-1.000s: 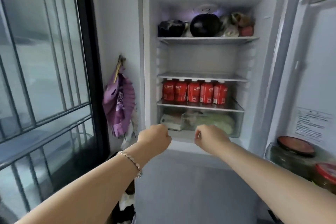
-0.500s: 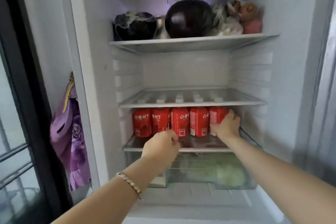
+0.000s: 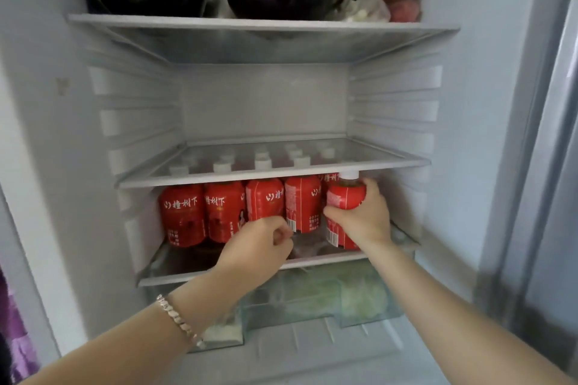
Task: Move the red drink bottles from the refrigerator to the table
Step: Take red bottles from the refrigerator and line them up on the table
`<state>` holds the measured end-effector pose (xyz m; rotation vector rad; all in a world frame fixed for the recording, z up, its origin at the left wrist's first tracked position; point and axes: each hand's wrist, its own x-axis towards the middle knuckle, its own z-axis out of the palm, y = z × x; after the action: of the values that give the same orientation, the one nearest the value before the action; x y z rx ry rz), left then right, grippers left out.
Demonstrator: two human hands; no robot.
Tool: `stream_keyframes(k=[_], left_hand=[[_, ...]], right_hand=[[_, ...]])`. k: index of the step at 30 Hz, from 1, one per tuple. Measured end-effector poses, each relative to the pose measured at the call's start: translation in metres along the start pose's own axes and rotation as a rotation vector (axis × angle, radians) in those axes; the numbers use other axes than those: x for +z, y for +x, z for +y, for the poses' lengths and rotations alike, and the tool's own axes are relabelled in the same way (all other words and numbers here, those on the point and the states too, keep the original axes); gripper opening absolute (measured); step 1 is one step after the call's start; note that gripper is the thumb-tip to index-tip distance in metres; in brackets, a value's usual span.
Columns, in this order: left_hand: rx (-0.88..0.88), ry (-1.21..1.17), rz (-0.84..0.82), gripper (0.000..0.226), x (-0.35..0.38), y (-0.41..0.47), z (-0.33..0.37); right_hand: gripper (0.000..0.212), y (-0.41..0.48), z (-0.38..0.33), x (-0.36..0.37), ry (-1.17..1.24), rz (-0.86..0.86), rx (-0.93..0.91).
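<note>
The right hand [image 3: 362, 222] grips the rightmost red bottle [image 3: 345, 197], tipped forward so its white cap clears the glass shelf [image 3: 275, 176] just above. The left hand [image 3: 259, 247] is loosely curled and holds nothing, hovering at the lower shelf edge [image 3: 328, 259] just in front of the row, likely placed to take the next one. 4 more red bottles [image 3: 225, 212] stand upright in the front of the refrigerator [image 3: 266, 97]; more caps show behind. Compared with 0.5 s ago, the right hand has closed fully and tilted its bottle out of line, and the left hand has moved nearer the row.
</note>
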<state>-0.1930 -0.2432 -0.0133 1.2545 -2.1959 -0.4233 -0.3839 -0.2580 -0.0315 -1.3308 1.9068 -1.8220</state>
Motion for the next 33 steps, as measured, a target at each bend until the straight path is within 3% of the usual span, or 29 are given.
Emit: stream_keyframes(k=[5, 8, 11, 17, 20, 21, 22, 24, 26, 29, 33], left_hand=[[0.078, -0.118, 0.037, 0.018, 0.005, 0.012, 0.015], [0.156, -0.156, 0.095, 0.037, -0.004, 0.015, 0.028], [0.210, -0.095, 0.059, 0.054, -0.017, 0.012, 0.035], [0.314, 0.058, 0.157, 0.015, -0.038, -0.002, 0.036], [0.297, 0.219, 0.208, 0.014, -0.047, -0.005, 0.029], [0.266, 0.245, 0.199, 0.015, -0.051, -0.005, 0.025], [0.224, 0.250, 0.178, 0.016, -0.055, -0.005, 0.021], [0.147, 0.250, 0.126, 0.019, -0.060, -0.005, 0.012], [0.113, 0.278, 0.105, 0.022, -0.062, -0.005, 0.005], [0.099, 0.344, 0.088, 0.025, -0.059, -0.004, 0.002], [0.076, 0.412, 0.109, 0.036, -0.052, -0.008, 0.000]], right_hand=[[0.074, -0.040, -0.008, -0.010, 0.004, 0.191, -0.064], [0.077, -0.062, -0.012, -0.013, 0.018, 0.164, -0.133], [0.084, -0.076, -0.020, -0.013, -0.071, 0.005, -0.233], [0.124, -0.090, -0.046, 0.002, -0.066, -0.419, -0.304], [0.129, -0.087, -0.053, 0.007, 0.038, -0.741, -0.247], [0.123, -0.082, -0.054, 0.006, 0.082, -0.751, -0.233], [0.112, -0.074, -0.053, 0.007, 0.125, -0.688, -0.218], [0.091, -0.052, -0.043, 0.016, 0.124, -0.389, -0.166], [0.084, -0.025, -0.031, 0.029, 0.019, -0.174, -0.046], [0.088, 0.006, -0.025, 0.050, -0.009, -0.243, 0.088], [0.061, 0.012, -0.021, 0.055, 0.037, -0.231, 0.001]])
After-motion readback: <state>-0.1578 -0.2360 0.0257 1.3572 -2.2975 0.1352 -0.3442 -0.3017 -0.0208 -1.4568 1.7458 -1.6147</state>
